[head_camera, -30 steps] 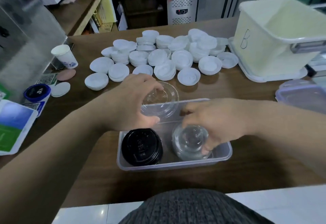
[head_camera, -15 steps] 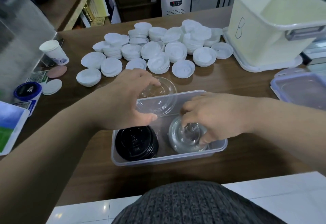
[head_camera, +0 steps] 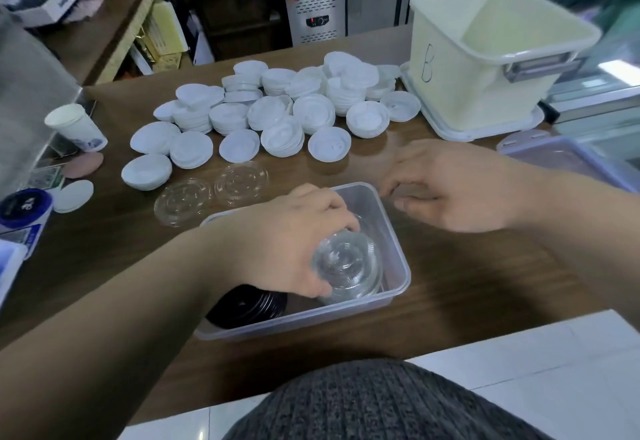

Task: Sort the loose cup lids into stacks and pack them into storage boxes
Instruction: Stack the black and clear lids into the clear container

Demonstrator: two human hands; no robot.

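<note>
Cup lids lie in 3 kinds here. White lids (head_camera: 294,110) spread across the upper middle of the frame on the wooden table (head_camera: 485,266), some stacked and some single; the pile overlaps so much that the stacks cannot be counted.

2 flat clear lids (head_camera: 182,201) lie side by side on the table left of centre, just beyond the clear storage box (head_camera: 398,266). They are hard to make out against the dark wood.

A stack of clear domed lids (head_camera: 349,268) stands in the right half of the box, at the centre of the frame. The left hand (head_camera: 294,245) grips it from the left, with fingers curled over the far side and the thumb on the near side. How many lids it holds cannot be told.

A stack of black lids (head_camera: 249,308) sits in the left half of the box, mostly hidden under the left forearm; only its right edge shows.

The right hand (head_camera: 450,186) is right of centre, palm down over the table beside the box's far right corner, fingers loosely bent and relaxed. Whether the fingertips touch the rim cannot be told, and its underside is hidden.

At the upper right a cream bin (head_camera: 485,58) marked with a hand-drawn letter stands on a lid. Below it, a second clear box (head_camera: 568,159) is cut off by the right edge. A paper cup (head_camera: 78,127) stands at the left.
</note>
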